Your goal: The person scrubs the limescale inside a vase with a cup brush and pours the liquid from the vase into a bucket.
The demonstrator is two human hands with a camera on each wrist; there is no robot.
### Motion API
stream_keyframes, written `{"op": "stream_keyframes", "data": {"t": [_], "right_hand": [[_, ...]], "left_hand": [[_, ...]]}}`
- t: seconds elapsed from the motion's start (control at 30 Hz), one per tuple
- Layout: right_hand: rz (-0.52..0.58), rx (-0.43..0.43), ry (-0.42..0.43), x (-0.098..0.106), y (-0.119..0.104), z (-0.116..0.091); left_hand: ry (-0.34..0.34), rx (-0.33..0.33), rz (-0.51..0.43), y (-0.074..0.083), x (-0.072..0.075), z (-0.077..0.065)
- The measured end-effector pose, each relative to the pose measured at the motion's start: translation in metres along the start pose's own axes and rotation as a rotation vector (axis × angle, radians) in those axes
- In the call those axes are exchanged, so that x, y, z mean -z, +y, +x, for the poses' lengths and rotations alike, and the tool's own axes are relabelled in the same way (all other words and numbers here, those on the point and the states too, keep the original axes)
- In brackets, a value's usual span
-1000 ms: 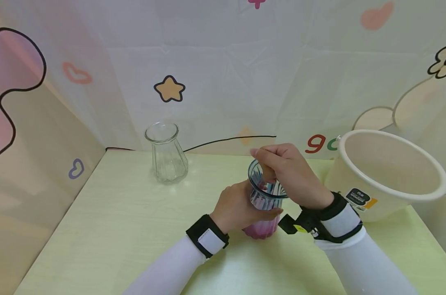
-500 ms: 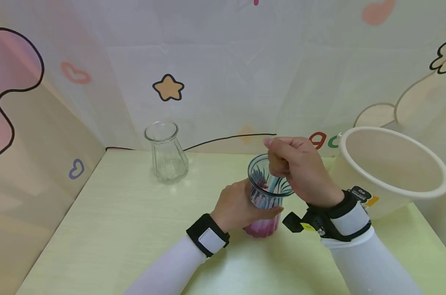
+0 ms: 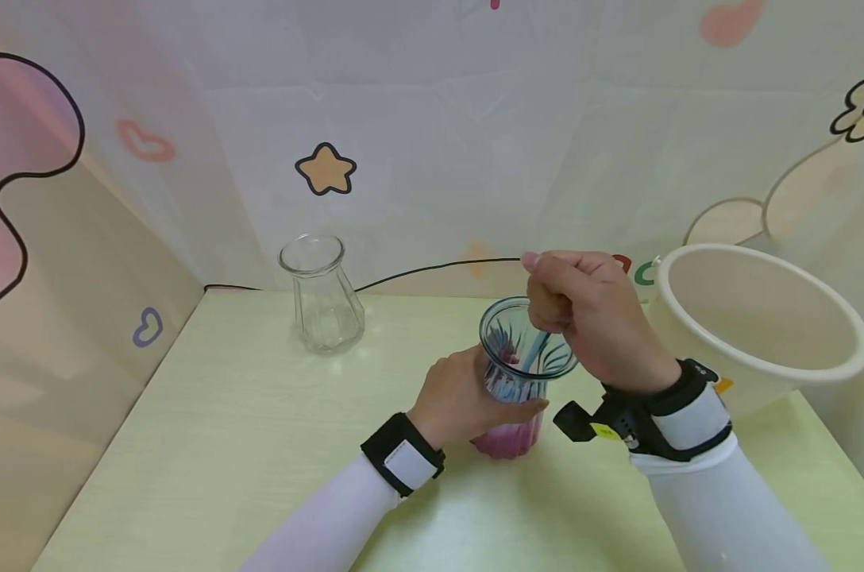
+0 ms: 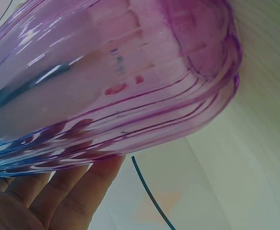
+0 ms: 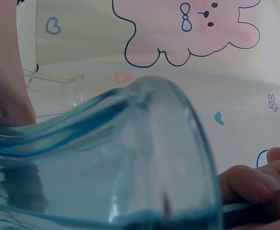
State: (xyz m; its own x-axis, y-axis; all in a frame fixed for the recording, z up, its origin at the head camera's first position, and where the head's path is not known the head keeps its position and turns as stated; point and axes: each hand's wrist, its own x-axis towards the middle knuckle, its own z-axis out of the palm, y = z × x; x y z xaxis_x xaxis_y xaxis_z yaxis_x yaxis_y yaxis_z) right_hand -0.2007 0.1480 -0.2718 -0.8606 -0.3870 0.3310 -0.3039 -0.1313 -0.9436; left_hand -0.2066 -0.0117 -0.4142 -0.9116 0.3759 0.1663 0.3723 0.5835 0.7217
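Observation:
A ribbed glass vase (image 3: pixel 507 441), blue at its flared rim and pink toward the base, stands slightly tilted on the table. My left hand (image 3: pixel 468 397) grips it round the middle, thumb on the near side and fingers spread along the far side. Over the rim, my right hand (image 3: pixel 582 314) is curled round the top of a slim blue stick (image 3: pixel 535 349) that slants down into the vase. The right wrist view has the fingers (image 5: pixel 254 184) around it beside the rim. Through the pink glass in the left wrist view, the stick's lower end is blurred; I cannot tell its kind.
A clear glass vase (image 3: pixel 325 310) stands at the back left of the table (image 3: pixel 210 445). At the right is a cream bucket (image 3: pixel 732 357) with a wide white rim. A printed curtain (image 3: pixel 432 143) hangs behind the table.
My right hand has risen and shifted right, out of the vase's mouth to above the rim, baring more of the blue stick. The left hand and vase have hardly moved.

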Motion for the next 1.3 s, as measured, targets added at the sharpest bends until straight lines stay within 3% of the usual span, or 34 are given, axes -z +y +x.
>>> {"op": "stream_keyframes", "data": {"t": [0.43,0.8,1.3], "right_hand": [[0.036,0.03,0.01,-0.002,-0.011,0.005],[0.059,-0.033,0.001,0.0,0.006,0.006],[-0.22,-0.27,-0.197,-0.005,0.02,0.01]], "left_hand": [[0.005,-0.018,0.004,-0.002,0.0,0.001],[-0.001,0.001,0.011,0.0,0.0,0.0],[0.01,-0.005,-0.014,0.0,0.001,-0.001]]}}
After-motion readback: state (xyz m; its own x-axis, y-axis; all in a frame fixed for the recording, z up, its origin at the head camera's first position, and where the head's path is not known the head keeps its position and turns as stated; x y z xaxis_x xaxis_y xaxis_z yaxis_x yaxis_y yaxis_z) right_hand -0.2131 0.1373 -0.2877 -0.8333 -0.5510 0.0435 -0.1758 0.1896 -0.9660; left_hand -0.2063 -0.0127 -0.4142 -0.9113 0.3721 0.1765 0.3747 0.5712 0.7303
